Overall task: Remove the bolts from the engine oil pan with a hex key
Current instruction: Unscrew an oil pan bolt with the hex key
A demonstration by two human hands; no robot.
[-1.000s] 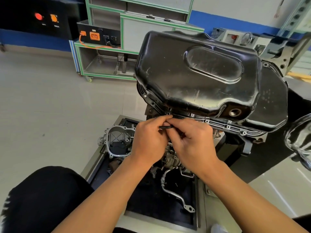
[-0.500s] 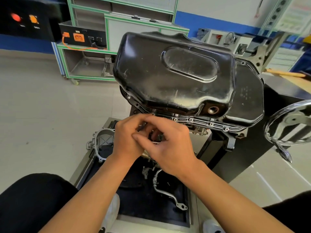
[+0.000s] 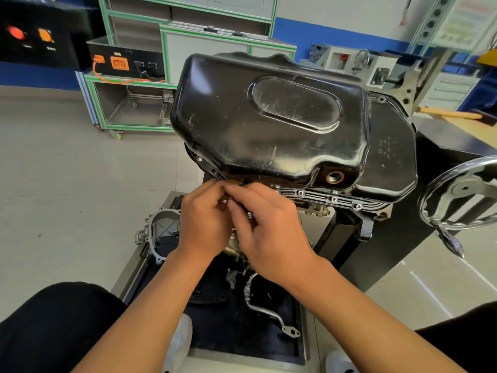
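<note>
Head view: a second ago the hex key showed as a dark bar between the fingertips. Now the left hand (image 3: 204, 227) and right hand (image 3: 269, 232) cover it at the near flange (image 3: 317, 196) of the oil pan (image 3: 269, 130), which lies bottom up just beyond them. Both hands' fingers are curled and pinched together; we cannot tell what each grips. Several bolts (image 3: 333, 199) remain seated to the right. We judge the current bolt is not yet out.

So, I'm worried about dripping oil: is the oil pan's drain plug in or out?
Out. The drain hole low on the oil pan is an open, bare ring with no plug head in it.
</note>
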